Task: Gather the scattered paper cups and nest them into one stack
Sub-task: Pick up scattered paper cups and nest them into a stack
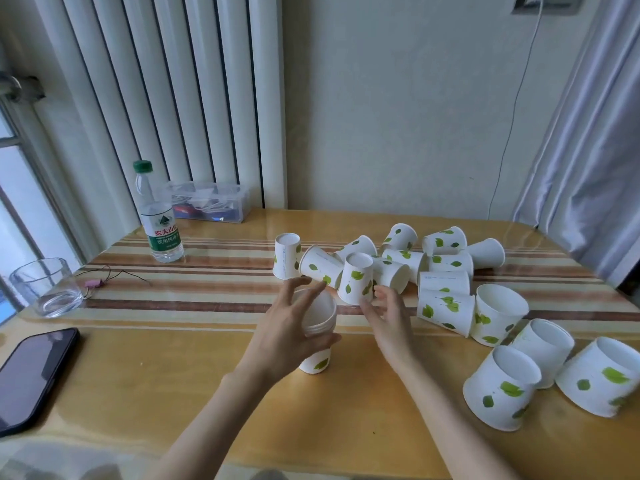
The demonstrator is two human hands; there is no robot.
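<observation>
Item: black smartphone (33, 374), lying flat, screen up, at the near left edge of the yellow wooden table (145, 393).

Item: three white paper cups with green leaf prints (502, 386), near right, tipped on their sides, mouths facing far-left, lying close together.

Item: left hand (289, 332), forearm entering from the near edge and reaching forward. Fingers and thumb wrapped around the upright stack of nested leaf-print paper cups (317, 336); thumb on the near side just under the rims, fingers curved over the far side. The stack stands on the table near its centre, mouth up, with several rims showing one inside another.

Item: right hand (389, 318), forearm angled in from the near right. Fingers loosely spread, tips touching or just beside the lower rim of an inverted leaf-print paper cup (356, 277); whether they actually grip it cannot be told.

Item: scattered pile of leaf-print paper cups (440, 271), beyond and right of the hands on the striped table runner (207, 271), some inverted, most on their sides, many touching.

Item: clear glass tumbler (45, 285), left edge, upright.

Item: clear plastic water bottle with green cap and label (159, 216), far left, upright.

Item: clear lidded plastic box (211, 202), far left, just behind the bottle, against the white ribbed radiator (166, 91).
</observation>
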